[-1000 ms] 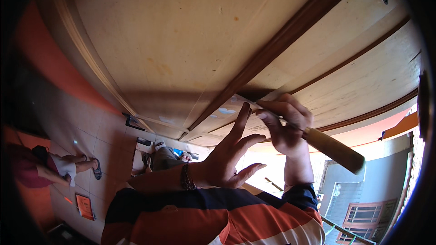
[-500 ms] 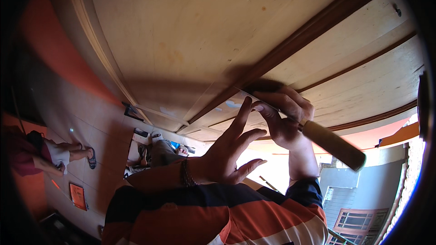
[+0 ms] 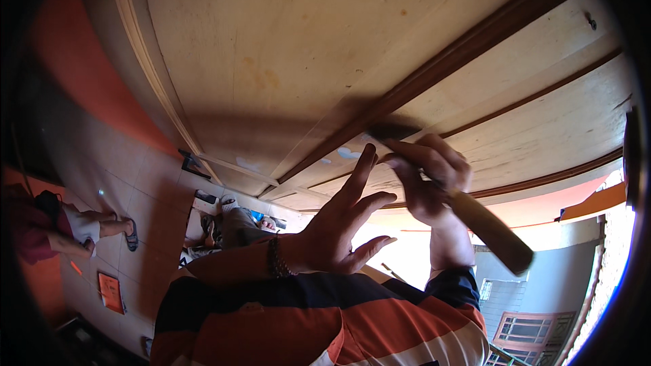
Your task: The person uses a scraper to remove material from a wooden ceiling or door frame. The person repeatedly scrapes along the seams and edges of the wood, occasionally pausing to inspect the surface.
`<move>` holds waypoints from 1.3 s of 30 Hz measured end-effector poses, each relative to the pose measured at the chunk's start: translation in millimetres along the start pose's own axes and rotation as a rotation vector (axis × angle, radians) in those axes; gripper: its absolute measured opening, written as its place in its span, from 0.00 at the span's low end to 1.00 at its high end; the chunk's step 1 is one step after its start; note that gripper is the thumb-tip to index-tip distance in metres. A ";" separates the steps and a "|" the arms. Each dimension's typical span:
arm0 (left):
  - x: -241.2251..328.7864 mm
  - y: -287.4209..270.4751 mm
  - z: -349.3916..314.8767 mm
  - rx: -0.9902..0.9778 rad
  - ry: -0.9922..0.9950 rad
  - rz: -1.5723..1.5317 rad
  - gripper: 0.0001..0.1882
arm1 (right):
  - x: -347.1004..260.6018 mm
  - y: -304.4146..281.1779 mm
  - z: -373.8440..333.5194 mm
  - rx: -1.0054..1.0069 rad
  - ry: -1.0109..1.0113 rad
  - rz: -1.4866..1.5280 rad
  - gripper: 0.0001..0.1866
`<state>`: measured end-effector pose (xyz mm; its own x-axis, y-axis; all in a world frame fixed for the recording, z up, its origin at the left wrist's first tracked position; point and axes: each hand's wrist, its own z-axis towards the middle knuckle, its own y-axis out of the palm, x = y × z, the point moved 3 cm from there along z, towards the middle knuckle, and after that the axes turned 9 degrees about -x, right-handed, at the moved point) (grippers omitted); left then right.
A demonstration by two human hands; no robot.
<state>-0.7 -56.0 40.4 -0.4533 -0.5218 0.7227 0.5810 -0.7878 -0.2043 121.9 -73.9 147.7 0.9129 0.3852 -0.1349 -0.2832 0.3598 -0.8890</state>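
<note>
My right hand (image 3: 434,179) is closed around a thin-bladed tool with a wooden handle (image 3: 491,230); the handle slants down to the right. The blade is seen nearly edge-on and is blurred, so its shape is hard to make out. Its tip end points toward a dark brown trim strip (image 3: 434,71) on a large pale wooden panel (image 3: 271,34). My left hand (image 3: 336,220) is open, fingers spread, with a beaded bracelet at the wrist. Its index fingertip is close to the right fingers; whether it touches the blade I cannot tell. Pale patches (image 3: 348,153) mark the wood just beyond.
More brown strips divide the panelled surface at right, where a small metal fitting (image 3: 591,20) sticks out. To the left, a person in shorts and sandals (image 3: 108,227) stands on the tiled floor (image 3: 146,193) near an orange tray (image 3: 111,293). Another person's legs (image 3: 237,227) show behind my left forearm.
The tool's handle has swung downward and slightly left, with my right hand tilting along. My left hand is nearly unmoved; the whole view has shifted slightly.
</note>
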 end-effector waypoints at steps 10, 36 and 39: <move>1.6 0.4 0.5 0.025 0.018 0.024 0.28 | 6.1 -8.4 -14.0 0.089 0.081 0.098 0.07; 9.9 -3.5 3.5 0.018 0.025 0.001 0.28 | -2.8 -21.1 -5.0 0.054 -0.005 0.041 0.09; 10.0 -3.4 3.1 0.020 0.028 -0.009 0.28 | -0.4 -16.1 -5.3 0.016 0.002 0.004 0.09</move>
<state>-5.1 -57.5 50.4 -0.4770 -0.5238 0.7058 0.5900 -0.7860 -0.1846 127.7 -84.4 159.7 0.9126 0.3845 -0.1393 -0.2912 0.3719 -0.8814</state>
